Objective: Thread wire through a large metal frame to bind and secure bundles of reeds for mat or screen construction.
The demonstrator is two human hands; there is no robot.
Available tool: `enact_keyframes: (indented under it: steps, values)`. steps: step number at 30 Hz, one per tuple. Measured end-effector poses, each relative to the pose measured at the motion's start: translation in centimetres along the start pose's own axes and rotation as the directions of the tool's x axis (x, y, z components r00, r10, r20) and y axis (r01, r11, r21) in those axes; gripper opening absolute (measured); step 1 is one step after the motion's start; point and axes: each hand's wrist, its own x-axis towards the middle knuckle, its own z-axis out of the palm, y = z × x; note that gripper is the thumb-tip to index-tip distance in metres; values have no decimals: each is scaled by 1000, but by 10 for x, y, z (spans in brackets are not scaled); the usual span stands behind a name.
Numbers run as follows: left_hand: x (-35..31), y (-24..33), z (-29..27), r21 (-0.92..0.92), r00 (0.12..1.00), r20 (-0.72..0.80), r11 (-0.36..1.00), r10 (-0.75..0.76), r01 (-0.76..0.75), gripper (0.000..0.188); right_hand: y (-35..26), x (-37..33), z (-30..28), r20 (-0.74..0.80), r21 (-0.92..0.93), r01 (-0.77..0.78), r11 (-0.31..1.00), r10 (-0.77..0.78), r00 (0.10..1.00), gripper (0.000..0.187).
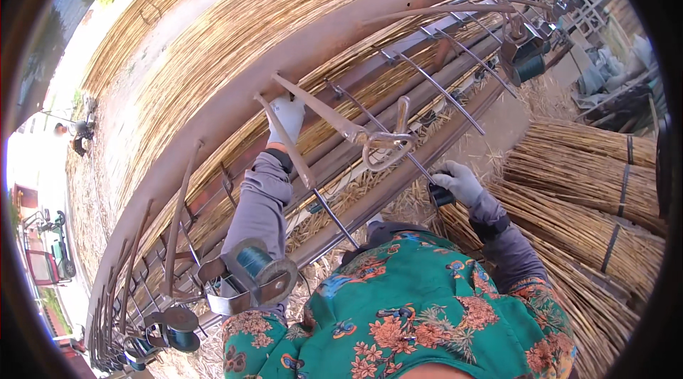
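My left hand (pixel 287 117), in a pale glove, reaches in between two rusty metal arms at the lower edge of a long brown beam (pixel 235 94). The reed stalks lie just beside it, and its fingers are mostly hidden. My right hand (pixel 461 181), also gloved, is closed around a spool of dark green twine (pixel 442 195) on the near side of the frame. Between the two hands an empty metal spool holder (pixel 388 144) with a looped end sits on a thin rod. Left of my body, another green twine spool (pixel 254 262) is mounted in a bracket.
A long mat of reeds (pixel 284 30) spreads beyond the beam. Bound reed bundles (pixel 569 180) lie at my right. More twine spools (pixel 182 329) line the frame, with another spool (pixel 528 68) at the far right. A person (pixel 77 134) is at the far left, near a green vehicle (pixel 60 244).
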Motion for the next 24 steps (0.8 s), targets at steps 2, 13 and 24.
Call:
enact_keyframes:
  steps: [2,13,24]
  values:
    - [-4,11,-8,405,997,-27,912,75,-58,38,-9,-22,-3,63,82,-27,996,22,998,26]
    - [-6,1,20,134,759,-430,866,489,-483,19,3,-119,-30,267,216,-283,935,222,938,27]
    - [-154,103,-32,-985,890,171,69,424,157,28,-66,19,106,71,441,154,884,-206,976,31]
